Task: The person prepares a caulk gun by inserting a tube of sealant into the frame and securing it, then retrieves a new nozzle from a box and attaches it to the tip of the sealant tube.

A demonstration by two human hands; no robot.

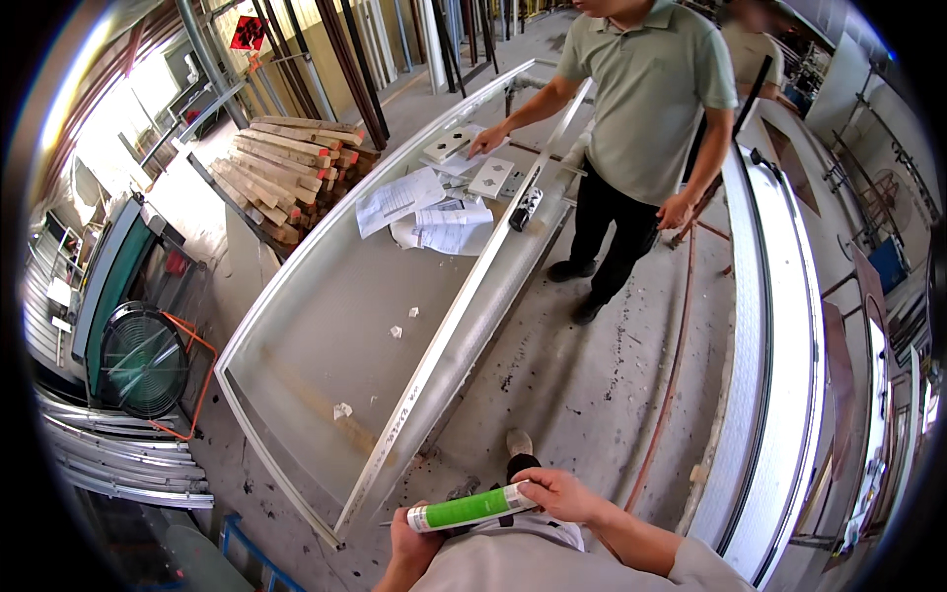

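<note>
A green and white sealant cartridge [472, 508] lies across both my hands, close to my body and tilted up a little to the right. My left hand [409, 538] is closed around its left end, where a thin nozzle-like tip pokes out beside the fingers. At the other end my right hand [554, 492] grips the cartridge from above. Ahead and to the left, a large glass panel in a white frame [390, 434] lies flat, with papers [400, 200] and a white box [490, 179] on its far part.
A person in a light shirt [646, 89] stands beyond the panel's right edge, one hand over the papers. Wooden beams [271, 176] are stacked at left, with a round fan [144, 360] nearer. A long white frame [784, 385] runs along the right. A hose [681, 365] crosses the floor.
</note>
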